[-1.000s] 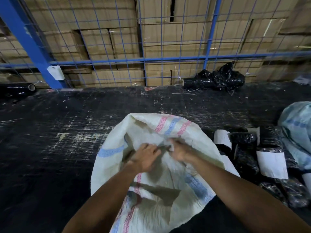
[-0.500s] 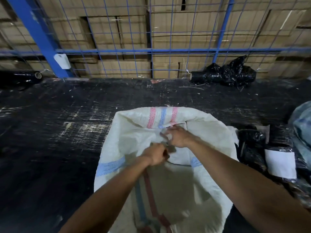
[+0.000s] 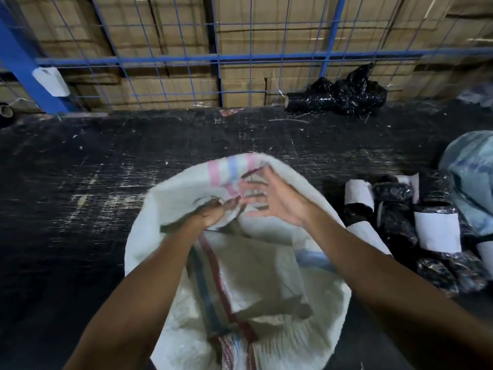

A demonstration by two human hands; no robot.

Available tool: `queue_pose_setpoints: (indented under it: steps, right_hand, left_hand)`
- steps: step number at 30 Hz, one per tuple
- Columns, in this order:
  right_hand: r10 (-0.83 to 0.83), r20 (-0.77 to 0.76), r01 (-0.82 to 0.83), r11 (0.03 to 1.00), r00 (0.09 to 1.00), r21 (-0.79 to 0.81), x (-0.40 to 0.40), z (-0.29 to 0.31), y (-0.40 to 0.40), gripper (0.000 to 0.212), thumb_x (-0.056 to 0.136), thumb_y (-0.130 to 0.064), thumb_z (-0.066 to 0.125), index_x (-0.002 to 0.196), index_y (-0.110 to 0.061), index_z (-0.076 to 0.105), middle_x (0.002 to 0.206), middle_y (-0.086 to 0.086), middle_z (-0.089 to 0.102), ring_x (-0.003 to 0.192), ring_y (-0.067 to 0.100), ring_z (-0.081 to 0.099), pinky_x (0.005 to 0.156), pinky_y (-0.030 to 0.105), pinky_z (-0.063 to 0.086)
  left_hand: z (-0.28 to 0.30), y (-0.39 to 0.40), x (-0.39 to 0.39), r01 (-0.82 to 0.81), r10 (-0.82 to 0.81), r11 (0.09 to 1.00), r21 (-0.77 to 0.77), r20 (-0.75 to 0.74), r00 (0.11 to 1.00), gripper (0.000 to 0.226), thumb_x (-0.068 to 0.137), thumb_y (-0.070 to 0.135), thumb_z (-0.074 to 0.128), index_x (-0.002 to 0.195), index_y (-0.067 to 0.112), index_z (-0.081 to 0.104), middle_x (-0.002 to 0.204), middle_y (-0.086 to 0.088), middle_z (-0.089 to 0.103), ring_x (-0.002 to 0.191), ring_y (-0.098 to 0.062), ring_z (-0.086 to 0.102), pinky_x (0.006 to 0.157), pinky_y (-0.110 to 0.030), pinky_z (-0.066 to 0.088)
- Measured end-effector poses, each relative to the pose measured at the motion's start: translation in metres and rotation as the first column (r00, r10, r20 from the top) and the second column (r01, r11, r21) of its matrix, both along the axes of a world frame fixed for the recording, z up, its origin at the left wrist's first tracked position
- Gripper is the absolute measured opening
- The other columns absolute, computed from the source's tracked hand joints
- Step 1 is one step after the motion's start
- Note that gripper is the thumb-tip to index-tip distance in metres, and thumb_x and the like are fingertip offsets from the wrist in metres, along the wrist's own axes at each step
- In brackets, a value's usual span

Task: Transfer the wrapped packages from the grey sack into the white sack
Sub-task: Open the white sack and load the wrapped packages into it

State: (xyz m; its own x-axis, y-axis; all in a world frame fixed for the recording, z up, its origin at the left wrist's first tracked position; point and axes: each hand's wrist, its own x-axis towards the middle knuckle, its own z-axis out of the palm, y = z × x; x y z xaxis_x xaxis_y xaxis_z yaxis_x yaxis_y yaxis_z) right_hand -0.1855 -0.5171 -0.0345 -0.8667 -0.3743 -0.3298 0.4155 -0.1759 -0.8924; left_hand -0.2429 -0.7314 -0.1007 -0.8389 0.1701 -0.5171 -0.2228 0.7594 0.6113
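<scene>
a blue mesh fence (image 3: pixel 218 58) runs across beyond both hands, with cardboard boxes (image 3: pixel 170 30) stacked behind it; a heap of black film (image 3: pixel 344 96) lies at the fence foot, far past the right fingertips; a white tag (image 3: pixel 50 81) hangs on the slanted blue post (image 3: pixel 18 60) well off to the left of the left hand; the dark floor (image 3: pixel 80 188) is scuffed with pale marks; the white sack (image 3: pixel 240 263) lies open under both forearms, its striped rim just beyond the fingers, and no package shows inside it; the left hand (image 3: pixel 213 213) pinches a fold of the near rim cloth, fingers bunched together; the right hand (image 3: pixel 272 201) hovers above the mouth, fingers spread and blurred, holding nothing; the wrapped packages (image 3: pixel 394 222), black with white labels, lie piled on the floor to the right of the right hand, just beside the white sack's edge; the grey sack (image 3: pixel 472 177) sits beyond them at the right edge, touching the pile; its inside cannot be seen.
</scene>
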Motion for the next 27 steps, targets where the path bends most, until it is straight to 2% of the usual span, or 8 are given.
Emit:
queue_pose_setpoints:
  steps: [4,7,9,12,15,19,23,27]
  right_hand:
    - [-0.482,0.133,0.474,0.876,0.866,0.084,-0.068,0.012,-0.009,0.071,0.091,-0.076,0.03,0.116,-0.017,0.062,0.116,0.01,0.069,0.103,0.026,0.068,0.093,0.045,0.055]
    - [-0.451,0.114,0.41,0.873,0.885,0.265,-0.096,-0.006,-0.024,0.08,0.087,-0.08,0.031,0.118,-0.015,0.066,0.111,0.006,0.073,0.099,0.022,0.069,0.078,0.034,0.057]
    - [-0.388,0.085,0.331,0.866,0.918,0.375,-0.101,-0.016,-0.03,0.082,0.083,-0.084,0.029,0.118,-0.02,0.066,0.107,-0.002,0.071,0.098,0.017,0.067,0.074,0.032,0.053]
    - [-0.306,-0.002,0.264,0.815,0.952,0.516,-0.094,-0.029,-0.033,0.073,0.086,-0.081,0.027,0.13,-0.03,0.056,0.108,-0.012,0.064,0.096,0.013,0.068,0.074,0.031,0.05]
    - [-0.145,-0.169,0.222,0.685,0.975,0.694,-0.076,-0.047,-0.025,0.061,0.095,-0.067,0.03,0.137,-0.027,0.048,0.123,-0.004,0.061,0.101,0.024,0.068,0.092,0.041,0.052]
    - [0.096,-0.28,0.153,0.649,0.955,0.745,-0.042,-0.055,-0.013,0.039,0.103,-0.047,0.037,0.133,-0.025,0.05,0.119,0.001,0.06,0.105,0.027,0.066,0.097,0.039,0.047]
    - [-0.172,-0.233,0.268,0.83,0.957,0.489,-0.024,-0.031,-0.01,0.045,0.104,-0.047,0.033,0.145,-0.029,0.037,0.133,-0.002,0.054,0.093,0.021,0.069,0.094,0.041,0.052]
    - [-0.538,-0.1,0.54,0.782,0.837,0.311,-0.042,-0.008,0.008,0.053,0.103,-0.051,0.031,0.146,-0.021,0.038,0.133,0.001,0.055,0.093,0.024,0.069,0.094,0.04,0.054]
  left_hand:
    - [0.002,0.019,0.058,0.421,-0.386,0.897,-0.136,0.224,0.895,0.06,0.103,0.04,0.047,0.153,0.012,0.03,0.151,-0.006,0.039,0.139,-0.021,0.037,0.108,-0.031,0.032]
    - [-0.018,0.021,0.064,0.706,-0.629,0.66,-0.257,0.326,0.706,0.077,0.092,0.068,0.047,0.152,0.022,0.033,0.161,-0.001,0.021,0.145,-0.022,0.025,0.118,-0.038,0.022]
    - [-0.002,0.029,0.051,0.741,-0.663,0.622,-0.252,0.335,0.67,0.068,0.092,0.07,0.042,0.141,0.024,0.047,0.151,0.0,0.041,0.131,-0.021,0.045,0.11,-0.035,0.035]
    - [0.043,0.032,0.024,0.603,-0.61,0.769,-0.212,0.038,0.792,0.046,0.097,0.056,0.047,0.118,0.018,0.064,0.102,0.007,0.062,0.089,-0.009,0.055,0.074,-0.015,0.043]
    - [0.065,0.013,-0.01,0.182,-0.174,0.983,0.028,-0.183,0.968,0.064,0.093,0.071,0.033,0.119,0.024,0.067,0.107,0.012,0.063,0.102,-0.011,0.058,0.089,-0.025,0.043]
    - [0.071,-0.004,-0.049,-0.464,0.424,0.771,0.437,0.191,0.885,0.087,0.077,0.09,0.025,0.11,0.022,0.07,0.108,-0.003,0.068,0.1,-0.028,0.061,0.092,-0.06,0.043]
    - [0.086,0.022,-0.056,-0.551,0.463,0.654,0.518,0.302,0.833,0.089,0.079,0.088,0.028,0.124,0.018,0.061,0.119,-0.011,0.064,0.106,-0.033,0.06,0.096,-0.067,0.042]
    - [0.087,0.06,-0.033,-0.507,0.4,0.647,0.569,0.313,0.862,0.077,0.086,0.081,0.03,0.114,0.016,0.06,0.104,-0.008,0.063,0.09,-0.026,0.06,0.085,-0.05,0.052]
